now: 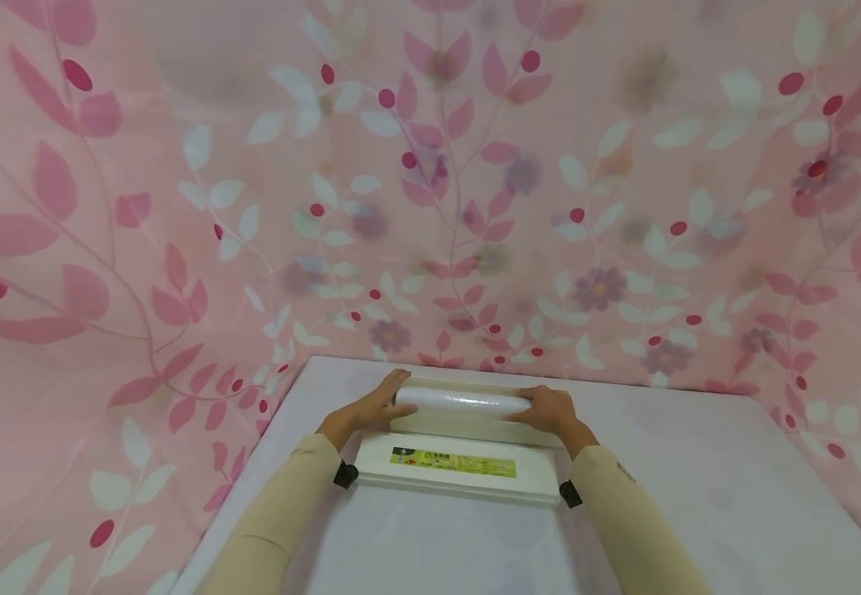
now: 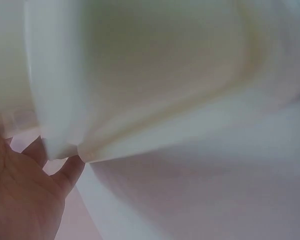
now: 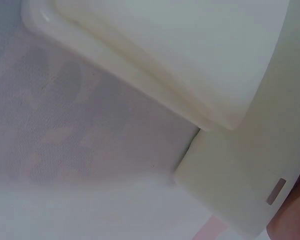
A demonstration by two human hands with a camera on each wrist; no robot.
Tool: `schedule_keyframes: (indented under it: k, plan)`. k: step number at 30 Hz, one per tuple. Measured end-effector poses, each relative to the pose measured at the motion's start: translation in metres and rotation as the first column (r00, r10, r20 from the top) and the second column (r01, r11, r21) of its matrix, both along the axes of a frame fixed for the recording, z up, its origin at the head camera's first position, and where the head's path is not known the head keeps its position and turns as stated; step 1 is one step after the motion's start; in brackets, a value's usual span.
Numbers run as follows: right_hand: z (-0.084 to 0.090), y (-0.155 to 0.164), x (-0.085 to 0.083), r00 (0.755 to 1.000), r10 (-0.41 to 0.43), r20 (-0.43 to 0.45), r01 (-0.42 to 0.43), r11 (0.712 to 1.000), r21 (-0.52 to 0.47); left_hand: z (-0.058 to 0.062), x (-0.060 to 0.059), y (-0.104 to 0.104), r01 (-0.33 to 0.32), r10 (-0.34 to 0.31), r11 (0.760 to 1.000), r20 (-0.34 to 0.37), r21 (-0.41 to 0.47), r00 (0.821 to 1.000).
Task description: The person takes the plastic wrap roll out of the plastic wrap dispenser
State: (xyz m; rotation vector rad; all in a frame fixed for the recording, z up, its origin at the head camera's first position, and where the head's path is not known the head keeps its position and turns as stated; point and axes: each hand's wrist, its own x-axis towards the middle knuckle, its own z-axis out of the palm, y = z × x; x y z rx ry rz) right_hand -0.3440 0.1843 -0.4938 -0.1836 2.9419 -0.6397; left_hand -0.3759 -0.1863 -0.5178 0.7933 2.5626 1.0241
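A white plastic cling film box (image 1: 542, 478) lies opened on the table, a printed green label (image 1: 453, 463) on its near panel. In its far half sits a shiny white roll of cling film (image 1: 463, 402). My left hand (image 1: 374, 405) grips the far half's left end, thumb reaching over the roll's end; the left wrist view shows its fingers (image 2: 70, 172) at the box's edge. At the opposite end my right hand (image 1: 549, 409) holds the far half, thumb and forefinger by the roll's right end. Only a little of that hand shows in the right wrist view.
The box rests on a pale tabletop (image 1: 698, 463) whose far edge lies just beyond it. Pink flowered cloth (image 1: 460, 207) hangs behind the table and along both sides. A slot (image 3: 276, 191) shows in the pale plastic end piece.
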Motion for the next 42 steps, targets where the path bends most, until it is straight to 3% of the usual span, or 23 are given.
schedule_keyframes:
  k: [6,13,21,34,42]
  plan:
    - [-0.003,0.000,0.007,1.000,-0.009,-0.003,0.009,1.000,-0.021,-0.005,0.004,0.001,-0.023,0.023,1.000,0.052,-0.004,0.998]
    - [0.003,0.000,0.003,0.999,0.018,-0.049,-0.019,1.000,-0.019,-0.002,0.001,-0.001,-0.039,0.039,0.999,0.013,0.006,0.999]
    - [0.010,-0.001,0.003,1.000,0.003,-0.016,-0.004,0.999,-0.033,0.000,-0.001,0.000,-0.050,0.050,0.999,0.009,-0.017,0.999]
    - [-0.012,0.003,0.009,1.000,-0.019,-0.015,0.018,0.999,-0.041,-0.013,0.013,0.003,-0.091,0.089,0.995,0.046,0.031,0.995]
    - [0.005,0.003,0.004,0.998,0.025,-0.058,-0.027,0.999,-0.045,-0.007,0.004,0.000,-0.090,0.088,0.993,0.034,0.070,0.996]
